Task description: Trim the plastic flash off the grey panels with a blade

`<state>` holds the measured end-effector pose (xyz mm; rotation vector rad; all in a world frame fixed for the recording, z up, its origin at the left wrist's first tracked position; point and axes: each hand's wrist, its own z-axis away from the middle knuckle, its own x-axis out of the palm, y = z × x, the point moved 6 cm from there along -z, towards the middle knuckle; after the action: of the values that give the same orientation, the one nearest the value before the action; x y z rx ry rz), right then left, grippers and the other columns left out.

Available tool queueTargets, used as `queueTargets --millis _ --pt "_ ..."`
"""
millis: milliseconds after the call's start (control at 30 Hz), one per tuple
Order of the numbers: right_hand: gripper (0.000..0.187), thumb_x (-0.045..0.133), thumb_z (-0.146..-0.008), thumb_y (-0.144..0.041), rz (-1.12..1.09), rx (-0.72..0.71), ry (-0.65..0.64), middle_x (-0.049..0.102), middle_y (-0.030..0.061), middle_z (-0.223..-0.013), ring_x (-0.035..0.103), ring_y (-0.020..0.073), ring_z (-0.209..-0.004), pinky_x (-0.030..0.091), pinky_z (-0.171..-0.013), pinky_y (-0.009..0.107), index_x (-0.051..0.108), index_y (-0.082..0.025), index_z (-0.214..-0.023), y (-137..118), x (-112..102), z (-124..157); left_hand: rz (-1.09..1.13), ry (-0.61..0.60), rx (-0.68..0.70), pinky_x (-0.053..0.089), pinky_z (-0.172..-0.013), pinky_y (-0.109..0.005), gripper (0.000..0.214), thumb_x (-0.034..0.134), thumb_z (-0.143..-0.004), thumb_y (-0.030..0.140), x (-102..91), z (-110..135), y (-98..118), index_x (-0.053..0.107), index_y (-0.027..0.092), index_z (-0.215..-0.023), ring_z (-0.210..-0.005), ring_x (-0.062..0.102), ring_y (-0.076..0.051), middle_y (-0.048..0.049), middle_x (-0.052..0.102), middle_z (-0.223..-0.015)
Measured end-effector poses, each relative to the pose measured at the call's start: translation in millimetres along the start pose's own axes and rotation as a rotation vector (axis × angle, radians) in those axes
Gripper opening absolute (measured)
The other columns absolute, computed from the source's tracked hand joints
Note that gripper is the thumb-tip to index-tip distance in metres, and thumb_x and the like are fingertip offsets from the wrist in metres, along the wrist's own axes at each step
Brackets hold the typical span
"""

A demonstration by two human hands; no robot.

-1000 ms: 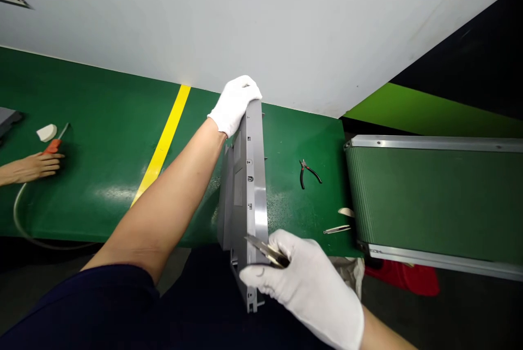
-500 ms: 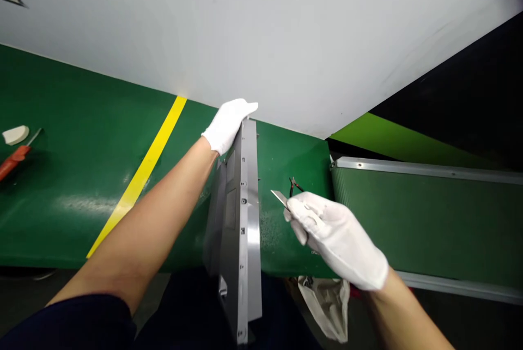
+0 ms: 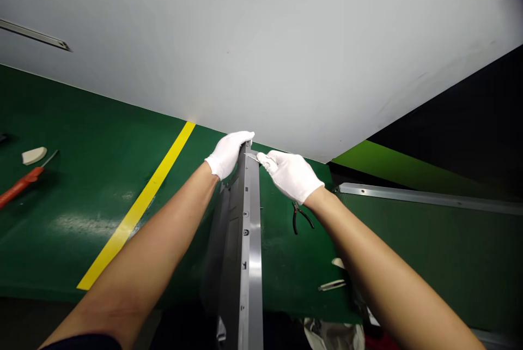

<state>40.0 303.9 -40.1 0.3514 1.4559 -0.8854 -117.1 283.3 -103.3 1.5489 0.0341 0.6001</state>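
A flat grey panel (image 3: 254,230) stands on edge, its narrow side with small holes and slots turned up toward me. My left hand (image 3: 229,154), in a white glove, grips the panel's far end from the left. In my gloved right hand (image 3: 292,175) is a utility knife (image 3: 252,157), most of its handle hidden by the fingers. The blade points left and lies at the panel's edge near the far end, close to my left fingers. Whether it cuts into the edge I cannot tell.
Pliers (image 3: 297,218) lie right of the panel on the green bench (image 3: 102,175). An orange-handled screwdriver (image 3: 24,185) and a white piece (image 3: 34,155) are at left, beyond yellow tape (image 3: 141,197). A conveyor belt (image 3: 441,252) adjoins at right; a white wall (image 3: 245,55) rises behind.
My right hand has moved left and away from me, bringing the knife blade from beside the panel to its far edge. My left hand keeps its hold. The view has shifted slightly.
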Motion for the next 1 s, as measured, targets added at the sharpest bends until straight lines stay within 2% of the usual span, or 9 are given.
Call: queueTargets --millis 167,400,533,700,1000 --pt "0.068 0.017 -0.103 -0.071 0.185 0.011 0.006 0.061 0.0006 -0.071 0.051 0.0166 -0.061 0.033 -0.058 0.029 0.063 -0.024 -0.086 -6.6 -6.8 -9.4 0.055 -0.005 -0.014 0.031 -0.062 -0.032 0.034 0.068 -0.084 0.030 0.0 -2.0 -1.6 0.045 0.020 -0.060 -0.063 0.038 -0.014 0.0005 0.044 -0.065" --pt "0.071 0.014 -0.104 -0.070 0.413 -0.030 0.066 0.064 0.0026 -0.069 0.055 0.0180 -0.060 0.030 -0.058 0.029 0.067 -0.024 -0.095 -13.1 -9.6 -3.0 0.045 -0.010 -0.043 0.027 -0.060 -0.032 0.034 0.067 -0.085 0.030 3.2 -0.4 -2.5 0.045 0.020 -0.061 -0.061 0.034 -0.013 0.0020 0.039 -0.064" --pt "0.069 0.015 -0.104 -0.068 0.450 -0.031 0.034 0.065 0.0027 -0.070 0.057 0.0186 -0.060 0.030 -0.058 0.030 0.067 -0.024 -0.098 -12.9 -8.1 0.2 0.025 -0.007 -0.009 0.028 -0.061 -0.032 0.031 0.065 -0.085 0.027 6.7 3.0 0.8 0.046 0.020 -0.061 -0.063 0.034 -0.013 0.0025 0.039 -0.065" --pt "0.068 0.015 -0.105 -0.067 0.472 -0.037 0.035 0.066 0.0029 -0.070 0.057 0.0192 -0.060 0.030 -0.058 0.030 0.068 -0.025 -0.098 -12.7 -9.6 3.4 0.085 0.007 -0.030 0.031 -0.063 -0.030 0.030 0.067 -0.083 0.025 9.1 4.5 -1.8 0.046 0.020 -0.063 -0.065 0.034 -0.013 0.0027 0.039 -0.068" --pt "0.070 0.013 -0.104 -0.068 0.481 -0.041 0.036 0.066 0.0028 -0.071 0.056 0.0191 -0.060 0.027 -0.057 0.031 0.068 -0.025 -0.095 -10.0 -7.4 4.0 0.030 0.031 -0.012 0.036 -0.069 -0.030 0.025 0.067 -0.080 0.029 7.8 2.8 -2.6 0.047 0.020 -0.067 -0.072 0.039 -0.013 0.0020 0.042 -0.074"
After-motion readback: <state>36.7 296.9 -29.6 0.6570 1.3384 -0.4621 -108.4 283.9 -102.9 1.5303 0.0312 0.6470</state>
